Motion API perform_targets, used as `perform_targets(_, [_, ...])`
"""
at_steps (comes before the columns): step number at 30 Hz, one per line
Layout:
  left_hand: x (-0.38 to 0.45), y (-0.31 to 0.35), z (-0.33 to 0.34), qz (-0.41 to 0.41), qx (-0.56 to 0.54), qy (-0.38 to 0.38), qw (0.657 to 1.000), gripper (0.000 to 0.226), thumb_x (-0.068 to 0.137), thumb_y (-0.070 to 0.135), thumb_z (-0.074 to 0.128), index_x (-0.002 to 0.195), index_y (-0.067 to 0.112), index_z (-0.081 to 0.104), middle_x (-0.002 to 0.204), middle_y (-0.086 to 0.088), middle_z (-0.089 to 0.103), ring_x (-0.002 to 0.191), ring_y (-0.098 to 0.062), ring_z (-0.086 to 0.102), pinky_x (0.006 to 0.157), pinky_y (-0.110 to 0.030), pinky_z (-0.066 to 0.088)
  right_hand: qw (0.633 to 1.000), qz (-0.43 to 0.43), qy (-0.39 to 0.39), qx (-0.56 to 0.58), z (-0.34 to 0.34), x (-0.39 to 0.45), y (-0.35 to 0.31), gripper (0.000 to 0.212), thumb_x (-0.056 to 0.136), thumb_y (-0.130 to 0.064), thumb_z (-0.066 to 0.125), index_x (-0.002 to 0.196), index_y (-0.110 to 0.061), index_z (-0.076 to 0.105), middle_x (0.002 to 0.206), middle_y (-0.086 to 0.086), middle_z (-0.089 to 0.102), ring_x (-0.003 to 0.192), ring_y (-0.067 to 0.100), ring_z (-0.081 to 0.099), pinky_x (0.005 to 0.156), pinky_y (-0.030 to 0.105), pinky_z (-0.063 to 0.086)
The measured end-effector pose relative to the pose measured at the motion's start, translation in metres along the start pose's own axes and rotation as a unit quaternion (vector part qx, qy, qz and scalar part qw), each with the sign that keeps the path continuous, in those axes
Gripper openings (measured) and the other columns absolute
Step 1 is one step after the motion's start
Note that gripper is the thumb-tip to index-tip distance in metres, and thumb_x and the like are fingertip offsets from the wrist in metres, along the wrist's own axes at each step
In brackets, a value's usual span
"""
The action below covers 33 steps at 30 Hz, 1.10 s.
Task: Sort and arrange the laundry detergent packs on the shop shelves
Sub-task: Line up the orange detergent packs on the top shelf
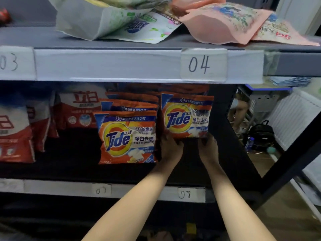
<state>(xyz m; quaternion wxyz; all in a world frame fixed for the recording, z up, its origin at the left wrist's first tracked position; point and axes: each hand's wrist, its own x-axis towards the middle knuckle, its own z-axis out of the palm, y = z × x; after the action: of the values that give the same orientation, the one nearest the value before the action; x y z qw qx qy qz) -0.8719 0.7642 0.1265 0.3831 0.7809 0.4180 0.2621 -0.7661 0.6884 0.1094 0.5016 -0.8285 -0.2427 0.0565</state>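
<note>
Orange Tide pack (pixel 186 117) stands upright at the right end of the dark middle shelf (pixel 73 164), under label 04 (pixel 199 64). The left hand (pixel 171 146) and right hand (pixel 207 146) grasp its bottom corners, though shadow apparently hides the fingers. Beside it stands a second Tide pack (pixel 127 138), with red-and-white packs (pixel 15 134) further left.

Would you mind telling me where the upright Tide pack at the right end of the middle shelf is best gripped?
Probably at its two bottom corners, coming from the front and below. The Tide pack stands upright facing out, with another Tide pack close on its left and the shelf post on its right, so the sides are cramped. The left hand and right hand sit there now.
</note>
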Motion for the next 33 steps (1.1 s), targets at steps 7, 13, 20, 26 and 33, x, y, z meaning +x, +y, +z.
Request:
perform_targets(7, [-0.044,-0.031,-0.089,0.16,0.175,-0.078,0.968,0.036,0.095,0.021,0.048,0.131,0.017,0.052,0.132,-0.006,0.054,0.12,-0.024,0.05,0.098,-0.035,0.043,0.987,-0.121,-0.044,-0.093,0.04,-0.082,-0.057,0.026,0.095,-0.017,0.047,0.118,-0.008,0.057,0.118,0.01,0.061,0.112,0.028,0.054,0.092,0.033,0.043])
perform_targets(13, [-0.082,-0.084,-0.217,0.178,0.32,-0.055,0.929,0.032,0.095,0.021,0.046,0.123,0.01,0.057,0.122,-0.011,0.057,0.114,-0.03,0.052,0.09,-0.034,0.042,0.963,-0.179,-0.137,-0.15,0.095,-0.18,-0.132,0.041,0.093,-0.015,0.051,0.133,-0.009,0.048,0.133,0.014,0.05,0.121,0.03,0.047,0.099,0.036,0.041])
perform_targets(20, [-0.107,-0.141,-0.37,0.191,0.401,0.045,0.895,0.034,0.098,0.024,0.041,0.126,0.016,0.057,0.123,-0.001,0.058,0.115,-0.02,0.05,0.094,-0.032,0.043,0.883,-0.351,-0.227,-0.212,0.137,-0.27,-0.244,0.045,0.099,-0.026,0.045,0.142,-0.017,0.035,0.141,0.0,0.044,0.132,0.015,0.036,0.107,0.023,0.026])
perform_targets(26, [-0.117,-0.113,-0.502,0.219,0.398,0.185,0.872,0.029,0.095,0.024,0.049,0.119,0.015,0.063,0.117,-0.004,0.063,0.111,-0.022,0.053,0.093,-0.037,0.043,0.822,-0.512,-0.203,-0.141,0.125,-0.305,-0.377,0.044,0.098,-0.027,0.046,0.141,-0.018,0.039,0.14,0.0,0.046,0.131,0.014,0.035,0.106,0.023,0.027])
perform_targets(33, [-0.088,-0.072,-0.612,0.227,0.383,0.281,0.85,0.027,0.094,0.023,0.051,0.116,0.014,0.064,0.118,-0.006,0.063,0.114,-0.024,0.052,0.093,-0.037,0.04,0.78,-0.602,-0.118,-0.119,0.144,-0.278,-0.513,0.035,0.096,-0.022,0.047,0.129,-0.011,0.051,0.13,0.008,0.055,0.121,0.025,0.046,0.097,0.034,0.036])
